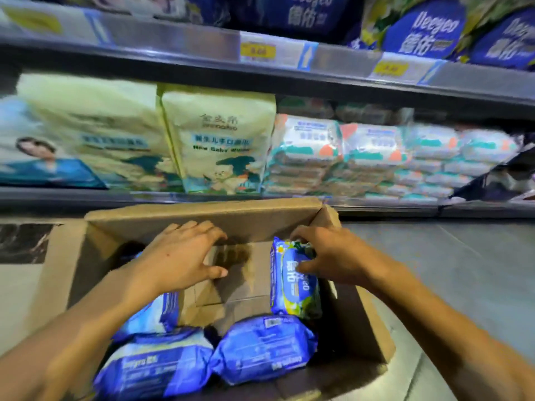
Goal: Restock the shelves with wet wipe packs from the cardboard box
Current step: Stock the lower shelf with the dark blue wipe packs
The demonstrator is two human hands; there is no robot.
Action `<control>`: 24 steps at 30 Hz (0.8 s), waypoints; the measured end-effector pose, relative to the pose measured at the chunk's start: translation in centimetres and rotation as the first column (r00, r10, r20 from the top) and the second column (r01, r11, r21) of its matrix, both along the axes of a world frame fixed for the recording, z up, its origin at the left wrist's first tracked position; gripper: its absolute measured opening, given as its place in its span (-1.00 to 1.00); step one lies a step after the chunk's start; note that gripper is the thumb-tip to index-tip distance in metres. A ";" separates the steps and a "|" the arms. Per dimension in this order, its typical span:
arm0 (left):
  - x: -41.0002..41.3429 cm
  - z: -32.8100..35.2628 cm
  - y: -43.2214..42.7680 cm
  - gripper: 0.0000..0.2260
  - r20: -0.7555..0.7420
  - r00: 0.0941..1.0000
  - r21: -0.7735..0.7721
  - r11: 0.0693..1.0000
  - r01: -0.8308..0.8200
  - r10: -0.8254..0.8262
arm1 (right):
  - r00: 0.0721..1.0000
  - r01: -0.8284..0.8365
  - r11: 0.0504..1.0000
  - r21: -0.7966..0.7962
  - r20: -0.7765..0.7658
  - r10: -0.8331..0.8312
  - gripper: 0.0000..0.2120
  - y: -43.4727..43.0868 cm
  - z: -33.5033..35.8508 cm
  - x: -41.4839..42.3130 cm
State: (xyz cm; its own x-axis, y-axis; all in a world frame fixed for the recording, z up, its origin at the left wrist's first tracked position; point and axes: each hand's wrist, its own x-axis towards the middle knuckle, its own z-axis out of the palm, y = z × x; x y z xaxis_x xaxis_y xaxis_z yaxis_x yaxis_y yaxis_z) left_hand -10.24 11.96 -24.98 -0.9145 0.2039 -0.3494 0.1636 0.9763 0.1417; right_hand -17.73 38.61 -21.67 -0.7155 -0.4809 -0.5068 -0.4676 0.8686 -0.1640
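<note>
An open cardboard box (202, 214) sits on the floor below the shelves, with several blue wet wipe packs inside. My right hand (333, 256) grips the top of an upright blue pack (292, 287) standing against the box's right wall. My left hand (182, 256) hovers inside the box with fingers spread, above the bare cardboard bottom, holding nothing. Two blue packs (263, 347) (156, 366) lie flat at the near end. Another blue pack (156, 314) lies partly hidden under my left forearm.
The lower shelf holds cream baby-wipe bags (220, 140) on the left and stacks of white-and-teal packs (373, 157) on the right. The upper shelf (289, 53) with price tags carries blue packs (422, 27). Grey floor (463, 270) lies right of the box.
</note>
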 end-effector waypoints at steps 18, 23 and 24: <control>0.5 -6.9 -9.7 -0.01 0.473 0.839 -0.245 0.955 -0.169 0.270 | 0.983 0.114 0.982 0.150 0.123 -0.133 -0.56 -3.4 -5.4 1.2; -0.4 -8.0 -9.9 -0.06 0.503 0.836 -0.096 0.976 -0.197 0.219 | 0.945 0.272 0.936 0.222 0.119 -0.303 -0.42 -2.4 -6.5 1.0; -0.2 -8.4 -9.7 -0.06 0.493 0.852 -0.061 0.983 -0.171 0.179 | 0.933 0.307 0.924 0.226 0.120 -0.339 -0.38 -2.4 -6.7 1.0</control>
